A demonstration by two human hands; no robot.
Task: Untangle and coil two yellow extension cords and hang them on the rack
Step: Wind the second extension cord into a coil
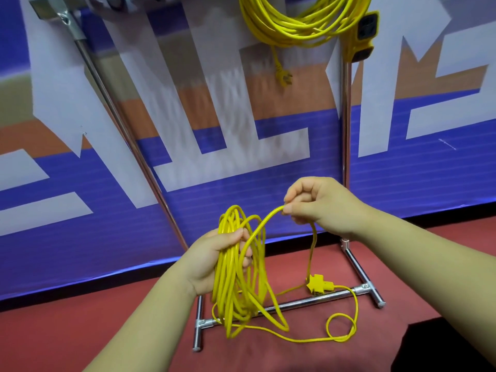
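Left hand grips the coiled cord; right hand, up and to its right, pinches the next loop's strand.

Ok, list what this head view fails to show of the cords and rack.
Head view:
Hung coil of yellow extension cord: its top and support cut off by the upper edge.
Left hand: palm hidden behind the loops of the second yellow extension cord it grips.
Dangling yellow plug: prongs blurred.
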